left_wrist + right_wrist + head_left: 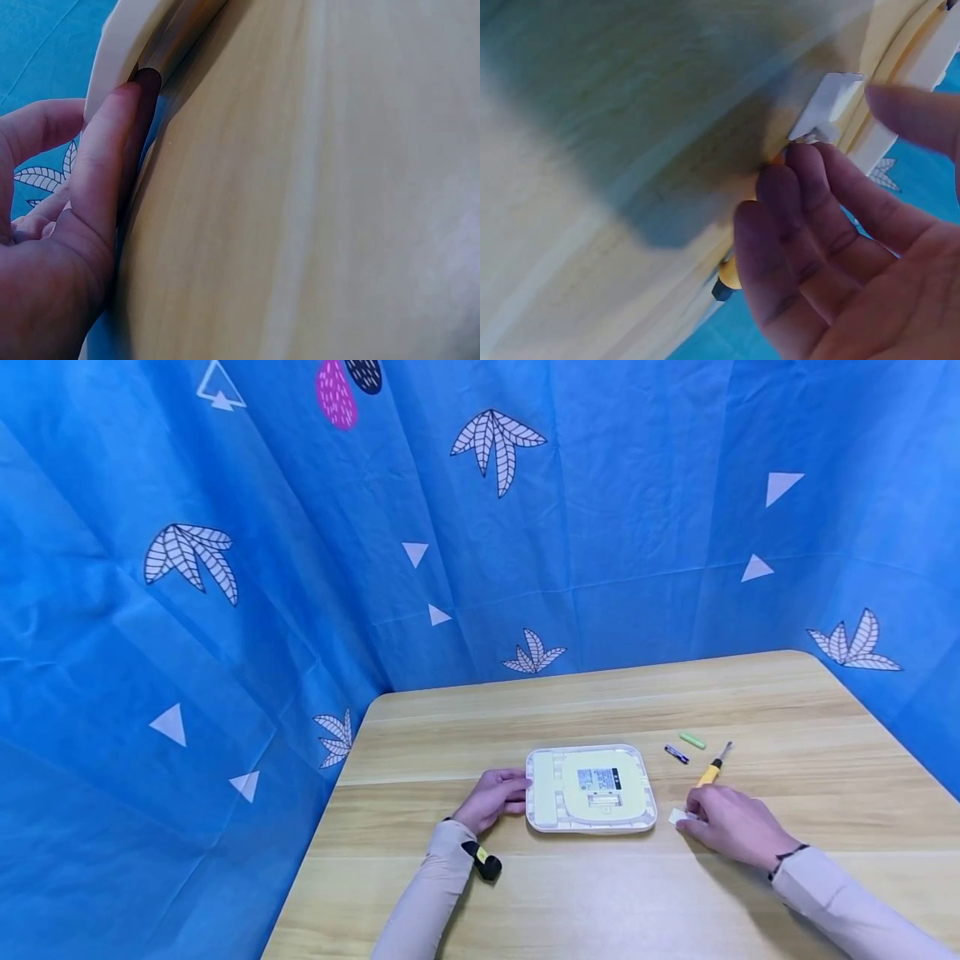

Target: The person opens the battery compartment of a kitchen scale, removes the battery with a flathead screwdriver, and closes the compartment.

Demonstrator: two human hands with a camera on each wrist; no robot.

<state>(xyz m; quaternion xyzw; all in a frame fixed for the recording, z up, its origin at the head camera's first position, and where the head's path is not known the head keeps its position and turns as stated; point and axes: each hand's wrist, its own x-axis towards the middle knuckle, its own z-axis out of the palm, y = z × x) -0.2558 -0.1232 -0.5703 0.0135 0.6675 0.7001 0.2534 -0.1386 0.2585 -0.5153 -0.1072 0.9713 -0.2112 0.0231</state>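
Observation:
A flat white device (551,789) with rounded corners lies with its label and an uncovered battery compartment (604,799) facing up. My left hand (495,800) grips its left edge; in the left wrist view, thumb and fingers (109,150) meet at the white rim. To the right of the device, my right hand (735,827) hovers low over the table at a small white battery cover (678,816). In the right wrist view the cover (829,101) lies between the thumb and the loosely bent fingertips, the thumb standing apart from them.
A yellow-handled screwdriver (709,773) lies just beyond my right hand, partly hidden by it. Behind are a green battery (692,741) and a purple battery (677,754). The wooden table (450,727) ends at a blue patterned curtain (637,527).

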